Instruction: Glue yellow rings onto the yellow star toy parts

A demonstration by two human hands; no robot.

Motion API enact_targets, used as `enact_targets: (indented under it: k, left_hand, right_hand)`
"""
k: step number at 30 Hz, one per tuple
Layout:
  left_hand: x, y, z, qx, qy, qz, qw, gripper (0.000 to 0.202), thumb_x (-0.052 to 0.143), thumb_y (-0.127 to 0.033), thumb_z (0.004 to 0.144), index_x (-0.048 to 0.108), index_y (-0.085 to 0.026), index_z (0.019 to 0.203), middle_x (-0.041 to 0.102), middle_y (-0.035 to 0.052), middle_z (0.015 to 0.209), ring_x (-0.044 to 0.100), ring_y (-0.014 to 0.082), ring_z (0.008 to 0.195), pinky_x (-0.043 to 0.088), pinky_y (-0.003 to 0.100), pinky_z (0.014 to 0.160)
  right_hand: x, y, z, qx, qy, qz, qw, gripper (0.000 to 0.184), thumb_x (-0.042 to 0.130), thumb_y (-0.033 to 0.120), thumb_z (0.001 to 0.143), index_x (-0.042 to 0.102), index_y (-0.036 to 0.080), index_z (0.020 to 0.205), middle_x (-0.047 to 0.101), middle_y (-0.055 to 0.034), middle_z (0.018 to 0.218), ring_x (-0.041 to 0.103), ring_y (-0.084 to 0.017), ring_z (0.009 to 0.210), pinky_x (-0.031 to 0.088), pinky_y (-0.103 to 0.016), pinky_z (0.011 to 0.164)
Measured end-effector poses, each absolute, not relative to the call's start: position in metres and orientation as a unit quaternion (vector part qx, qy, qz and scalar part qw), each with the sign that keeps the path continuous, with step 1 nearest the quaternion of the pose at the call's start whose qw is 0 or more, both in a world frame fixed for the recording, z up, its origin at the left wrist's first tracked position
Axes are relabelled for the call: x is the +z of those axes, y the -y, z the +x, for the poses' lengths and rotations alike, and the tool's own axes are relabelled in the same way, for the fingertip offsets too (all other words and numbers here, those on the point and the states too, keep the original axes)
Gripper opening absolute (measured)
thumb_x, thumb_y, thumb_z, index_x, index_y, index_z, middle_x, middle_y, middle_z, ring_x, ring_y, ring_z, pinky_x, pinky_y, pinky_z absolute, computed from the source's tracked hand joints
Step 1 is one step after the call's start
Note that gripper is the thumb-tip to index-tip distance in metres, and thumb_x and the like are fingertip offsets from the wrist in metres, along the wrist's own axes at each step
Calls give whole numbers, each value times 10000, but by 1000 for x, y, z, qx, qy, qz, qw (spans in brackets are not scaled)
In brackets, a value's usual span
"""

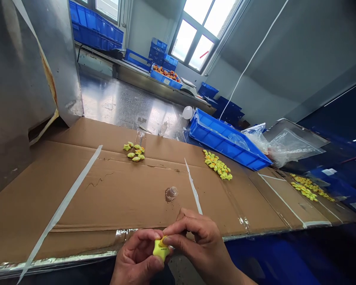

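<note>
A small yellow star-shaped toy piece (pixel 160 251) with dark markings is held at the table's front edge. My left hand (pixel 136 253) grips it between thumb and fingers from the left. From the right, the thumb and forefinger of my right hand (pixel 195 239) pinch a small orange part (pixel 163 240) at its top; whether that part is fixed to the yellow piece I cannot tell. Beyond my hands, a small clear cup (pixel 172 192) stands on the cardboard beside a dark wet-looking patch. Similar yellow pieces lie in a small group (pixel 135 153) at the far left and a larger group (pixel 218 165) to the right.
Brown cardboard (pixel 130 198) with white tape strips covers the table. A blue crate (pixel 225 142) and plastic bags (pixel 290 146) stand at its back right. More yellow pieces (pixel 308 188) lie far right. A metal housing (pixel 32 87) rises at left. Blue bins (pixel 166 77) line the back.
</note>
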State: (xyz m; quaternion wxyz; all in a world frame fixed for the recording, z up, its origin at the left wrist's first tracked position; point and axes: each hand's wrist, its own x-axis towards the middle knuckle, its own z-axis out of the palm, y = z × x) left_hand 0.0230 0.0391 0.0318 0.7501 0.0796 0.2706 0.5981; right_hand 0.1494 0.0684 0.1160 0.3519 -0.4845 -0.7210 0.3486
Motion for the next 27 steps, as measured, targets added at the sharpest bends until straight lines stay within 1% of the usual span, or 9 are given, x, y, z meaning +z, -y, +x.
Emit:
enact_targets:
  k: [4,9,12,15,19,23,27]
  left_hand:
    - [35,-39,23,600,-273,77,748,327,924,-250,376,742,-207,644,738,17,711,661,161,624,544,244,613]
    - [35,-38,23,614,-276,95,734,306,920,-232,389,754,-211,645,745,34,713,680,208,664,557,295,627]
    - [36,-38,22,616,-277,99,731,296,919,-244,390,758,-212,636,741,31,700,682,205,625,552,292,611]
    - [37,-37,21,618,-277,106,728,286,916,-245,401,762,-215,640,726,21,679,674,189,579,545,283,596]
    - [39,-36,21,628,-283,115,716,279,917,-255,398,764,-218,629,696,8,632,660,171,567,540,272,594]
    - [40,-35,21,627,-302,120,708,283,920,-257,383,768,-208,617,688,11,604,646,149,576,525,231,590]
    - [40,-34,19,626,-311,128,704,291,917,-277,386,769,-207,627,705,14,624,665,159,607,531,223,607]
  right_hand:
    - [115,-69,151,324,754,-460,340,99,719,264,827,767,192,780,592,-13,587,526,-137,566,388,-239,533]
    - [119,-69,151,307,784,-433,323,74,699,170,833,764,165,798,587,-15,591,523,-127,569,386,-230,541]
    - [120,-67,151,300,794,-421,320,84,681,139,841,758,156,812,596,-19,607,534,-128,582,393,-227,554]
    - [120,-66,152,294,801,-414,318,92,671,136,847,756,141,812,591,-27,610,536,-128,578,394,-227,553]
    - [119,-65,153,298,803,-412,311,107,658,142,857,753,114,816,597,-46,621,540,-134,584,395,-231,557]
    - [117,-64,154,294,804,-416,308,118,655,167,859,751,126,805,577,-32,605,520,-127,563,375,-229,534]
    - [114,-63,153,285,810,-401,319,146,634,186,878,748,120,815,564,-32,608,514,-119,545,374,-220,512]
